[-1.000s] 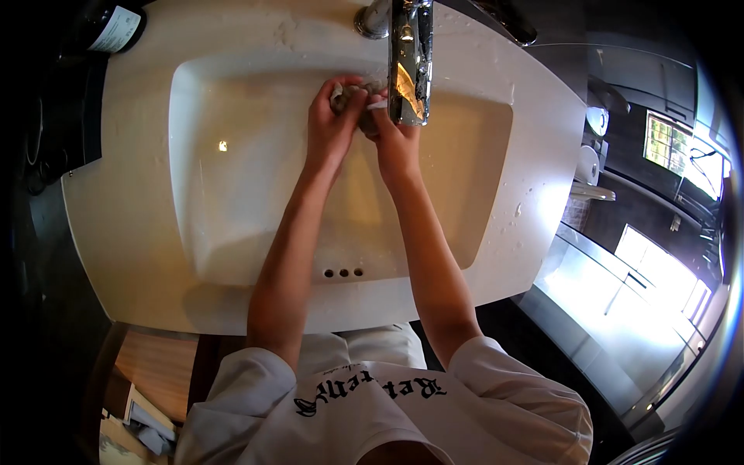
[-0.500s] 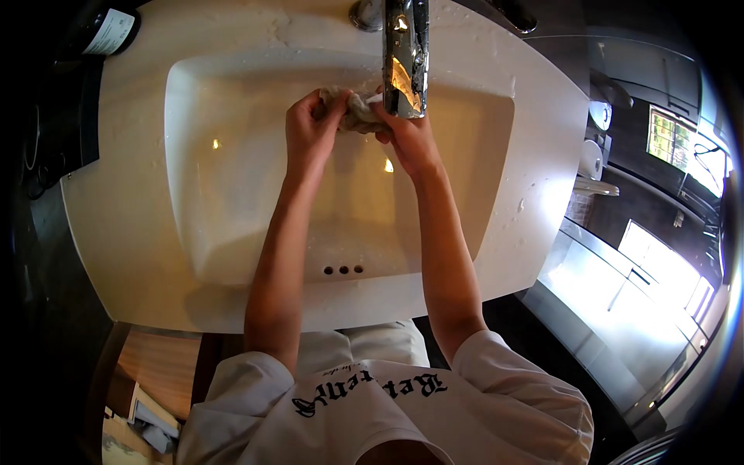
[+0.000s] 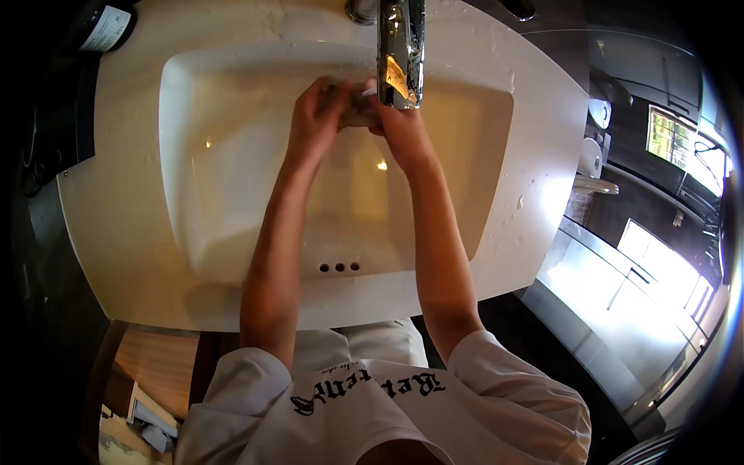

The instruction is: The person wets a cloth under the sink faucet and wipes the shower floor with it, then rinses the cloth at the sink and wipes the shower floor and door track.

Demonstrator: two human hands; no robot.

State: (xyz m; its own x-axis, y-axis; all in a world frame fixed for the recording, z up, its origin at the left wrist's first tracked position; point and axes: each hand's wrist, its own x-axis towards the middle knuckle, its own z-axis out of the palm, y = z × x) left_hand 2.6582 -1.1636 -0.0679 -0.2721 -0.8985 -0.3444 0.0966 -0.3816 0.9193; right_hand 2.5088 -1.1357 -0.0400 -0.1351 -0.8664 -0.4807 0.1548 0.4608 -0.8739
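Note:
A crumpled, greyish-white cloth [image 3: 356, 117] is bunched between my two hands, over the far part of the white sink [image 3: 232, 225]. Closed around its left end is my left hand [image 3: 316, 115], slightly blurred. My right hand [image 3: 397, 128] grips the other end, just below the spout of the chrome faucet [image 3: 401, 54], which covers part of that hand. A small white patch shows beside the right thumb; whether it is cloth or water I cannot make out.
Three overflow holes [image 3: 339, 267] line the sink's near wall. A dark bottle with a white label [image 3: 107, 29] stands at the far left corner. Water drops dot the right rim of the counter [image 3: 535, 170]. A glass panel [image 3: 612, 287] stands at the right.
My left hand has closed further over the cloth and moved nearer my right hand, so less cloth shows. The whole view has shifted slightly.

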